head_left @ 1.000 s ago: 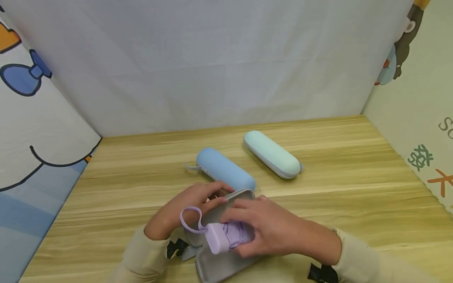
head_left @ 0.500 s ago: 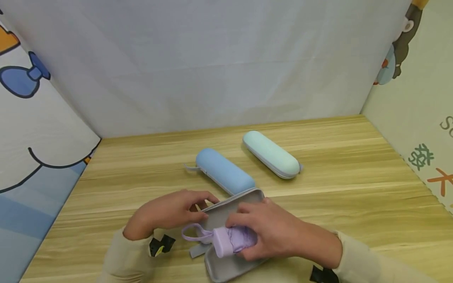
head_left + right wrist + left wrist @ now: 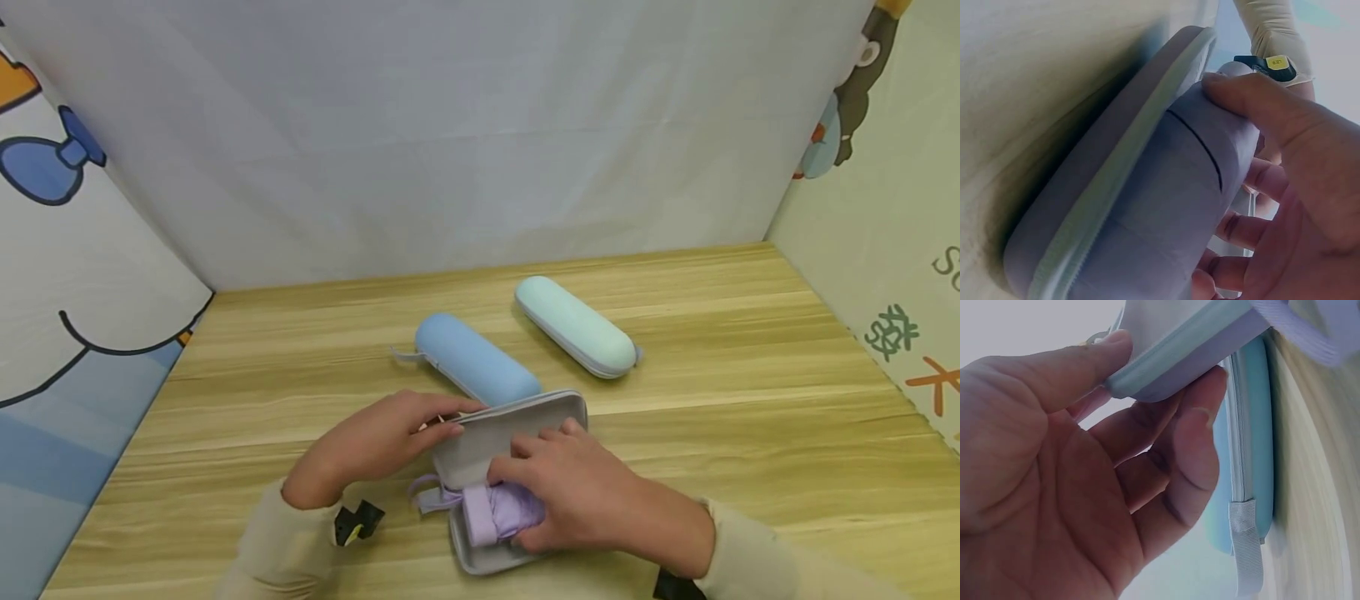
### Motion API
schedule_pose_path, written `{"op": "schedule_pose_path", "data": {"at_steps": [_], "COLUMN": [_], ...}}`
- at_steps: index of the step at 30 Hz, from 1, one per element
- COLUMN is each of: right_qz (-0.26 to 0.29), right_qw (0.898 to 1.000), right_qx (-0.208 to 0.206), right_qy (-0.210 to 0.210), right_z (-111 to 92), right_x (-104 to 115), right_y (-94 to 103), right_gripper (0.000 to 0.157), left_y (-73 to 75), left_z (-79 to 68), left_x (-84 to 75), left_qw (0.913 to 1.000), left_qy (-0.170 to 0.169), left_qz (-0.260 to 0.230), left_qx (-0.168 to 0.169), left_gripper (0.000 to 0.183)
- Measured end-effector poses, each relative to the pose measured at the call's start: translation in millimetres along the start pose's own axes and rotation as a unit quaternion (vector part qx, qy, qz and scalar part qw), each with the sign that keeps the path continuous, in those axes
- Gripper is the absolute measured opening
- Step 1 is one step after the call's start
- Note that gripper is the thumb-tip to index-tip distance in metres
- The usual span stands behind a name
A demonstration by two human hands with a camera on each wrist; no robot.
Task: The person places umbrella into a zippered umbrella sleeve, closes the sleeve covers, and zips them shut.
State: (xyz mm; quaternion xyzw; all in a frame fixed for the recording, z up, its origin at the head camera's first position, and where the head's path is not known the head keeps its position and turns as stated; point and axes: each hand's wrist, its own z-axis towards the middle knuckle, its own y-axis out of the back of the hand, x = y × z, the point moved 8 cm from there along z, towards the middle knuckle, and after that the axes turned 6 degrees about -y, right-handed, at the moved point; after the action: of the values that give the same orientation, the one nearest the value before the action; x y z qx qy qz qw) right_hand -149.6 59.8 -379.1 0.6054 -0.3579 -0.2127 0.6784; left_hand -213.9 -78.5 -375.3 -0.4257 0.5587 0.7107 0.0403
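Observation:
A lilac folding umbrella [image 3: 513, 510] with a wrist loop lies in the lower half of an unzipped case [image 3: 476, 458] with a grey lining. My right hand [image 3: 581, 492] grips the umbrella's folded fabric from the right; its handle end points left. In the right wrist view, the umbrella [image 3: 1166, 200] sits along the zip edge of the case, which rests on the table. At the raised half's upper left, my left hand [image 3: 375, 446] pinches the rim. The left wrist view has the thumb and fingers of that hand [image 3: 1079, 456] on either side of the case corner [image 3: 1166, 378].
Just behind the unzipped case lies a closed blue case [image 3: 476, 358], its pull tab to the left. A closed mint case [image 3: 576, 325] lies farther back and right. White cloth [image 3: 480, 150] rises behind the wooden table [image 3: 712, 350], with printed panels at both sides.
The umbrella has sunk lower into the case with my right hand on it. The unzipped case has shifted right and turned. My left hand moved left off the rim, then back onto it.

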Motion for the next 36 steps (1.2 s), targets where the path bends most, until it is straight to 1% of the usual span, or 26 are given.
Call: {"op": "schedule_pose_path", "data": {"at_steps": [4,9,13,17,19,21,22,24,25,26,28,29,30,32,34,36], "right_qz": [-0.024,-0.054,-0.058,-0.058,-0.060,-0.064,-0.066,-0.070,-0.069,-0.068,-0.056,-0.045,-0.033,-0.007,0.013,0.025], "right_qw": [1.000,0.998,0.998,0.998,0.998,0.998,0.998,0.998,0.998,0.998,0.998,0.999,0.999,0.998,0.994,0.987], "right_qx": [-0.004,-0.009,-0.004,-0.002,-0.006,-0.011,-0.011,-0.011,-0.011,-0.010,-0.011,-0.016,-0.025,-0.059,-0.108,-0.160], "right_qy": [0.002,0.009,0.007,0.006,0.006,0.005,0.004,0.003,0.002,0.002,0.004,0.005,0.007,0.012,0.019,0.019], "right_z": [0,1,0,1,1,1,1,1,1,0,-1,-1,-2,-4,-5,-7], "right_x": [0,2,1,1,1,1,1,2,2,2,2,2,1,-1,-4,-10], "right_y": [-2.8,-7.8,-11.5,-13.2,-13.6,-13.8,-14.1,-14.8,-14.9,-14.2,-10.4,-6.6,-1.4,13.4,30.7,47.7], "right_gripper": [0.049,0.051,0.051,0.052,0.053,0.054,0.055,0.056,0.057,0.057,0.055,0.052,0.049,0.039,0.029,0.022], "left_y": [0.4,0.4,-0.1,1.0,2.5,3.9,3.5,-0.2,-2.8,-5.7,-10.9,-12.3,-12.7,-11.4,-9.8,-8.6], "left_z": [3.4,6.5,6.8,2.3,-4.0,-12.7,-18.0,-28.2,-32.2,-35.2,-38.3,-38.1,-37.1,-34.6,-32.7,-30.9], "left_x": [-1.7,-2.6,-3.1,-0.6,3.4,8.5,11.6,19.3,21.9,24.2,26.4,26.2,24.1,18.6,12.5,7.1], "left_qw": [0.9998,0.9991,0.9990,0.9997,0.9996,0.9974,0.9950,0.9867,0.9824,0.9781,0.9727,0.9721,0.9734,0.9773,0.9796,0.9813], "left_qy": [-0.006,-0.004,0.000,0.006,0.026,0.060,0.082,0.136,0.155,0.171,0.186,0.186,0.179,0.159,0.150,0.144], "left_qz": [0.011,0.029,0.032,0.011,-0.013,-0.035,-0.040,-0.045,-0.043,-0.040,-0.030,-0.027,-0.024,-0.017,-0.018,-0.017], "left_qx": [-0.016,-0.030,-0.032,-0.020,-0.004,0.022,0.039,0.077,0.096,0.112,0.136,0.141,0.141,0.138,0.132,0.126], "left_gripper": [0.035,0.034,0.034,0.035,0.038,0.040,0.041,0.035,0.031,0.025,0.015,0.012,0.011,0.011,0.013,0.016]}}
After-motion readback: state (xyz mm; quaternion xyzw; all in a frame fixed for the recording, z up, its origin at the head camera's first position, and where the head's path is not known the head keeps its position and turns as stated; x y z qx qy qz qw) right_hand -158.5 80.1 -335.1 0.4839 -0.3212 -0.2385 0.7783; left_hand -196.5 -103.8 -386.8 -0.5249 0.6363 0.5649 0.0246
